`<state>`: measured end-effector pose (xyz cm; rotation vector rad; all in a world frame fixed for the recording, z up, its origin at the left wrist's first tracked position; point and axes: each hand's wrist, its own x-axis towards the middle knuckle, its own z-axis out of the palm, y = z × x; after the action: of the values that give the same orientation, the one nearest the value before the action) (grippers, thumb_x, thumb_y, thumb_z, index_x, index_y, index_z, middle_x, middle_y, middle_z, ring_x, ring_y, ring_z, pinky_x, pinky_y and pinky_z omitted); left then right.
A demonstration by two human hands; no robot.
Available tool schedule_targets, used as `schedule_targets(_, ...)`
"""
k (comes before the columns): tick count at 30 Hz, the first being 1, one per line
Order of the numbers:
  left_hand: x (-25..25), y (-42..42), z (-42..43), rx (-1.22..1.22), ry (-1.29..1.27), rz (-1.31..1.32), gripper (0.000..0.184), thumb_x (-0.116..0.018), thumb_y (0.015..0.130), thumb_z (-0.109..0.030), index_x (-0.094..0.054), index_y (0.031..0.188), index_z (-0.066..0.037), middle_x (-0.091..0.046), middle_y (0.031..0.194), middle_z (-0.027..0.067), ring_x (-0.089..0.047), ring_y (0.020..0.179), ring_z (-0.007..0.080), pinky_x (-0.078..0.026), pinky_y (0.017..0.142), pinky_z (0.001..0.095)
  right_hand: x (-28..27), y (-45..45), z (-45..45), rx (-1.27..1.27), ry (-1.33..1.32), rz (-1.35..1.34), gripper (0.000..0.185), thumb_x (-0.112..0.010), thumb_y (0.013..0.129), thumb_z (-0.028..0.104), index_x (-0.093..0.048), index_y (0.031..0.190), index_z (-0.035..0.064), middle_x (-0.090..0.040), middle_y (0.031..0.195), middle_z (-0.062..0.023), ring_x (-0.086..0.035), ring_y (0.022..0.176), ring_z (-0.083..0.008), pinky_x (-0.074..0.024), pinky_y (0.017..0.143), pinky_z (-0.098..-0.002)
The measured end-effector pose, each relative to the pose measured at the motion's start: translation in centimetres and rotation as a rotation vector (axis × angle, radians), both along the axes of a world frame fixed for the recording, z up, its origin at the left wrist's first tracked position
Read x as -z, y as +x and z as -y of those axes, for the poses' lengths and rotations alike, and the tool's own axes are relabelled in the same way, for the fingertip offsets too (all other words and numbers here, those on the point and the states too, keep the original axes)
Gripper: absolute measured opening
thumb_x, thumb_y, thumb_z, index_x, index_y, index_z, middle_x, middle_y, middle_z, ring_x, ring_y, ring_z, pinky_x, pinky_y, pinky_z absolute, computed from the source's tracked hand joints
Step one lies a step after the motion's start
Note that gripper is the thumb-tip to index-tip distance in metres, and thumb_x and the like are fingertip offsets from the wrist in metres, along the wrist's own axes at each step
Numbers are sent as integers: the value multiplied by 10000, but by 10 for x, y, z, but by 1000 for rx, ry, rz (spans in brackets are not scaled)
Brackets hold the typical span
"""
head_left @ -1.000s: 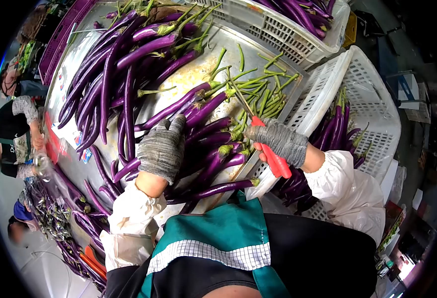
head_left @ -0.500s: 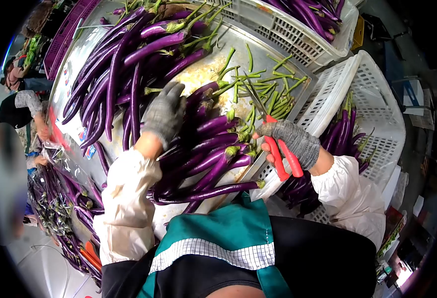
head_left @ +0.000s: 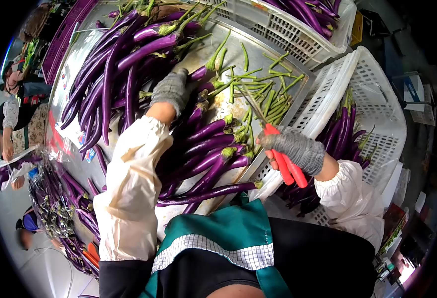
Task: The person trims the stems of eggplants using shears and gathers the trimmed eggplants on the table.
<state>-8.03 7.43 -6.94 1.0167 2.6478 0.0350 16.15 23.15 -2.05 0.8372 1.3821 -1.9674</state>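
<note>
A left hand (head_left: 172, 92) is gripping an eggplant (head_left: 197, 74) over a metal table (head_left: 234, 45); the right hand (head_left: 298, 149) is clutching scissors (head_left: 297, 176).

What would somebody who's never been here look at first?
Probably the big heap of shiny purple eggplants across the far left of the metal table. Next, the bright red-handled scissors in the gloved right hand. Then perhaps the little pile of cut green stems near the table's right edge, beside the white crate.
</note>
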Motion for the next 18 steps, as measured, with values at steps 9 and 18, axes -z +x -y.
schedule_targets(9,-26,35,27,226,-132,-167,272,-487,837,-266,-530,1080,-153,-591,917,107,-574,860,275,-398,785,446,1,-27,-3,-538,667,-94,638,-490,771,562,-548,810,-72,-572,695,-230,-590,712,-339,-452,705,-392)
schedule_targets(18,-29,38,35,279,-67,-183,268,-444,855,-279,-506,1088,-164,-597,898,89,-591,844,257,-331,867,530,12,-52,5,-486,639,-186,577,-503,782,505,-559,732,-68,-561,592,-195,-590,573,-308,-469,609,-391)
